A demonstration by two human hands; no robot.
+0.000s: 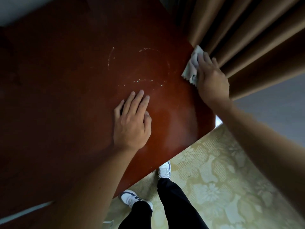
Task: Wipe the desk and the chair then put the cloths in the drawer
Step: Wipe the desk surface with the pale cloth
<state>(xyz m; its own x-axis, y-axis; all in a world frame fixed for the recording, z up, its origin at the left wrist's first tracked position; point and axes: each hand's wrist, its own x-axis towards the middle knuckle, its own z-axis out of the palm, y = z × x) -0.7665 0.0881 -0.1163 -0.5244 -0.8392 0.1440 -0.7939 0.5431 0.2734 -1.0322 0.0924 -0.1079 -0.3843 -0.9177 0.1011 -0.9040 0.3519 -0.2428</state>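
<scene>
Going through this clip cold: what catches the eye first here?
The reddish-brown desk fills most of the view, with pale ring-shaped marks near its middle. At its far right edge, against the brown curtain, the right hand presses a light cloth. The left hand rests flat just below the marks.

Both bare arms reached up from the bottom of the frame. The left hand [132, 123] lay palm down near the centre on the counter [57, 96], fingers [138, 100] straight and close together, thumb tucked alongside. The right hand [211, 78], at the upper right, stretched farther out, its fingers flat and pressing a cloth [192, 66] against the counter's edge.
</scene>
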